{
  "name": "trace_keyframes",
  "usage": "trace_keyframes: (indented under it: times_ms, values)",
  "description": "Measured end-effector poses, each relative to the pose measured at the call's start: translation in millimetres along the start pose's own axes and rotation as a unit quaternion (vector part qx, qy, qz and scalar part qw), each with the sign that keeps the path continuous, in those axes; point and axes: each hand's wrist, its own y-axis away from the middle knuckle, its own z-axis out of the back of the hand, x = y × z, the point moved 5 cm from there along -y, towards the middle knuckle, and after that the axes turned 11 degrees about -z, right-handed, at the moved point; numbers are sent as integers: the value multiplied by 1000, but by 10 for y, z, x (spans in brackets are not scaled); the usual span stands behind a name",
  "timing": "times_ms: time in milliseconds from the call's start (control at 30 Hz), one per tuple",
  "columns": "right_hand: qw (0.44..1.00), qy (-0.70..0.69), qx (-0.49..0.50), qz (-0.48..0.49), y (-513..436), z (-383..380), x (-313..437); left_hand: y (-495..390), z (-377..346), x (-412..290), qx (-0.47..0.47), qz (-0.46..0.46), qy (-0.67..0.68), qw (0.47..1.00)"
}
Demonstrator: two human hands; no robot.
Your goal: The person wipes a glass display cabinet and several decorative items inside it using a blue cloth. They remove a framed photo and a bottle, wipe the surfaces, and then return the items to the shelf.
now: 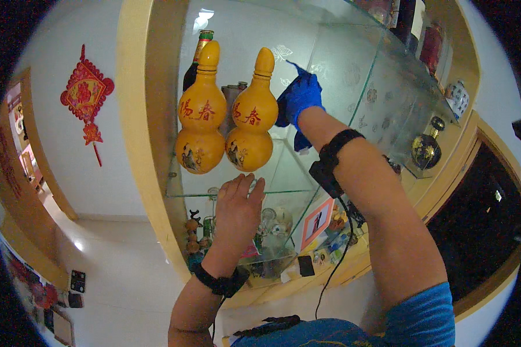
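Note:
Two yellow gourd-shaped bottles (250, 113) with red characters and small painted figures stand side by side on a glass shelf (282, 175). My left hand (239, 204) is bare, with its fingers stretched toward the shelf's front edge, just below the bottle bases; it holds nothing, and I cannot tell whether it touches the glass. In a blue glove, my right hand (306, 96) grips a dark blue cloth (288, 102) just right of the right bottle. Behind the bottles are a dark bottle with a green cap (193, 71) and a grey metal flask (229, 97), both partly hidden.
A tilted pink-framed picture (316, 223) and small glass pieces (278, 221) stand on the lower level. Wooden gourds (192, 236) are at its left. A round black bottle (426, 149) sits on a right-hand shelf. The wooden cabinet side (145, 108) bounds the left.

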Motion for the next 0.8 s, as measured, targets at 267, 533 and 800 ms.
trace_keyframes:
  times_ms: [267, 533, 800]
  values:
    - [987, -131, 44, 80, 680, -244, 484, -8, 19, 6, 1, -3, 13, 1000]
    - [960, -164, 170, 152, 687, -285, 554, -1, -13, 1, 23, -2, -3, 1000]
    - [926, -274, 198, 170, 981, -87, 392, -15, 8, -1, 32, 5, 6, 999]
